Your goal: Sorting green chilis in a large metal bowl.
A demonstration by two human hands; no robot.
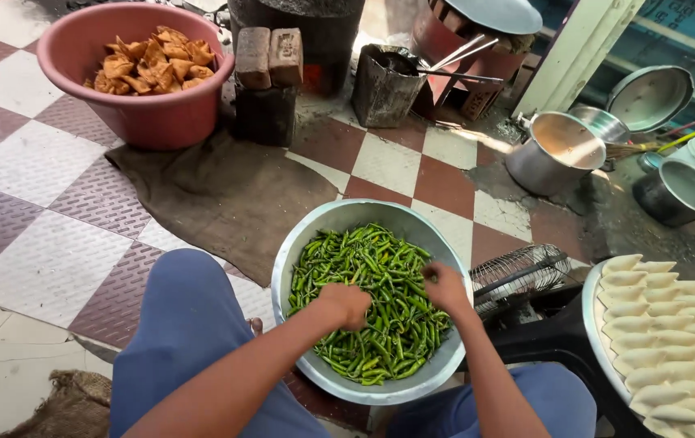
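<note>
We saw no packages or labels on the floor; the only sign-like thing was a blue panel with pale lettering [680, 15] at the top right, behind a white post. Open room lay to the left, where maroon and white floor tiles [35, 162] ran bare up to a brown cloth [225, 195].

Between our knees sat a metal bowl [315, 231] heaped with green chillies [384, 268]. Our left hand [347, 304] was curled shut among them, knuckles up, though we could not tell how many it gripped. Our right hand [445, 285] was also closed, fingers pinched down into the chillies near the bowl's right side.

A pink tub [144, 113] at the top left held fried golden pastries [152, 63]. At the right edge a round tray [599, 341] carried rows of pale uncooked pastries [668, 341], close beside a small wire fan [522, 276]. Steel pots [554, 154] stood farther back on wet ground.
</note>
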